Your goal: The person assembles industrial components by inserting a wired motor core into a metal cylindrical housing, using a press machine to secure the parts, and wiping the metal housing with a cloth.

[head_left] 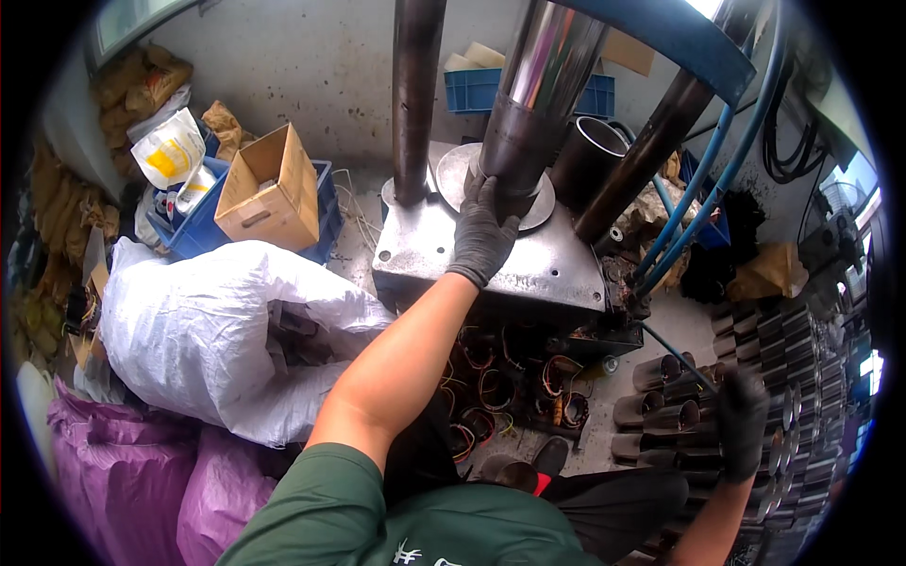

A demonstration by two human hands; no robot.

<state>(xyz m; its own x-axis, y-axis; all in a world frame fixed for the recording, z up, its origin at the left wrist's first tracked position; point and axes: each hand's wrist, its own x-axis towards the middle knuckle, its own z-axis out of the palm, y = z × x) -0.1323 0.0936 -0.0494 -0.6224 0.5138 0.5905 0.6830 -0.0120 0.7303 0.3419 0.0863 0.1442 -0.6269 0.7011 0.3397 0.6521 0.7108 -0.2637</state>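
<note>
Gloved left hand (pixel 483 234) against the near side of a dark metal sleeve (pixel 522 141), which stands at the far side over a round plate (pixel 454 179) on a steel base (pixel 415 247); its grip is apart, fingers (pixel 479 196) spread along the sleeve; gloved right hand (pixel 743 424), near right, at the end of a thin rod (pixel 678 355), whether its grip is clamped cannot be told; metal tubes (pixel 679 416) in rows at right

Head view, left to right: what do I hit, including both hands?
Purple sack → open cardboard box → dark upright column → left hand, at the dark lower end of the shiny cylinder → open-topped dark sleeve → thin rod → right hand.
</note>
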